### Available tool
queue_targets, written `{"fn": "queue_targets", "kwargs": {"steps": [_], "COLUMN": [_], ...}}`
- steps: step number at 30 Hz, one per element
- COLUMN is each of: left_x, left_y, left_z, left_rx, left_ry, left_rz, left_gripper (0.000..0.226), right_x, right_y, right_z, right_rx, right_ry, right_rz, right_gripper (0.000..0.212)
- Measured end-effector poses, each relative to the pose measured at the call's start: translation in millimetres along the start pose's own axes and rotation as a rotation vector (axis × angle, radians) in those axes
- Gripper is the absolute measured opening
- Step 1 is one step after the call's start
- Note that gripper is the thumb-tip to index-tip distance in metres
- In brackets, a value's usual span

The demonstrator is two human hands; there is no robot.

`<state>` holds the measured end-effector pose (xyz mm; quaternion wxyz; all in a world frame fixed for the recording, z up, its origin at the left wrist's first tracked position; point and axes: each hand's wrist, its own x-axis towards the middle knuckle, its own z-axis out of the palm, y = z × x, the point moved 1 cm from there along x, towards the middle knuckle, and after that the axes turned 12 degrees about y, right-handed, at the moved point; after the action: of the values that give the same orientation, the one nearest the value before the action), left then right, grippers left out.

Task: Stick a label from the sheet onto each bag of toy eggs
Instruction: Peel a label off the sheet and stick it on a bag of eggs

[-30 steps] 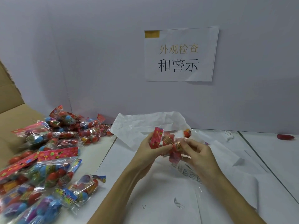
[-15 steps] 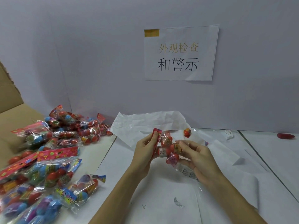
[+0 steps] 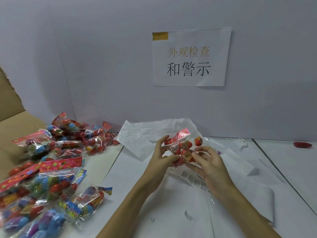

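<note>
Both hands hold one clear bag of red toy eggs [image 3: 182,148] above the white paper, its red header card tilted up to the right. My left hand [image 3: 163,157] grips the bag's left side, thumb under it. My right hand [image 3: 208,162] holds the bag's right side with curled fingers. Below the right hand lies a clear label sheet [image 3: 195,182] with a row of small printed labels. One loose red and yellow egg [image 3: 198,141] sits just behind the bag.
A big heap of bagged eggs [image 3: 51,169] covers the table's left side beside a cardboard box [image 3: 12,121]. Crumpled white paper [image 3: 145,133] lies behind the hands. A red object [image 3: 302,144] rests far right. A printed sign [image 3: 190,57] hangs on the wall.
The bag has been turned in the hands: its red header card swung from the left side up to the upper right. Both hands stayed over the same spot.
</note>
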<state>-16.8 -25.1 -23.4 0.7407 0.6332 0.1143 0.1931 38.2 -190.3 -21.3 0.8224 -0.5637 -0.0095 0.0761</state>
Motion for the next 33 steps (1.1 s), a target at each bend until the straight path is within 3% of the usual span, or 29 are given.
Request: {"fn": "queue_targets", "kwargs": {"steps": [6, 10, 13, 17, 22, 25, 27, 29, 31, 33], "left_x": [0, 0, 1, 1, -3, -2, -1, 0, 2, 4], "left_y": [-2, -1, 0, -2, 1, 5, 6, 3, -1, -6], "left_z": [3, 4, 4, 1, 2, 0, -1, -1, -1, -3], "left_rx": [0.034, -0.037, -0.058, -0.024, -0.001, 0.05, 0.191, 0.318, 0.417, 0.512], "left_ry": [-0.066, -0.025, -0.012, -0.024, -0.021, 0.065, 0.174, 0.271, 0.298, 0.254], "left_rz": [-0.022, -0.027, -0.015, -0.024, 0.022, 0.179, 0.339, 0.473, 0.544, 0.55], "left_gripper": [0.088, 0.073, 0.057, 0.056, 0.059, 0.057, 0.047, 0.039, 0.034, 0.028], "right_x": [-5, -7, -6, -7, -1, -1, 0, 1, 3, 4], "right_y": [-2, -2, 0, 4, 5, 0, 0, 1, 5, 11], "right_z": [0, 1, 1, 1, -1, 0, -3, -9, -13, -16], "right_rx": [-0.004, -0.046, -0.241, -0.517, -0.358, -0.152, -0.302, -0.65, -1.001, -1.205], "right_ry": [-0.003, -0.01, -0.038, -0.074, -0.148, -0.185, -0.148, -0.165, -0.244, -0.334], "right_rz": [0.009, -0.048, -0.249, -0.485, -0.357, -0.192, -0.26, -0.4, -0.51, -0.554], "right_gripper": [0.015, 0.017, 0.016, 0.014, 0.008, 0.022, 0.034, 0.034, 0.025, 0.032]}}
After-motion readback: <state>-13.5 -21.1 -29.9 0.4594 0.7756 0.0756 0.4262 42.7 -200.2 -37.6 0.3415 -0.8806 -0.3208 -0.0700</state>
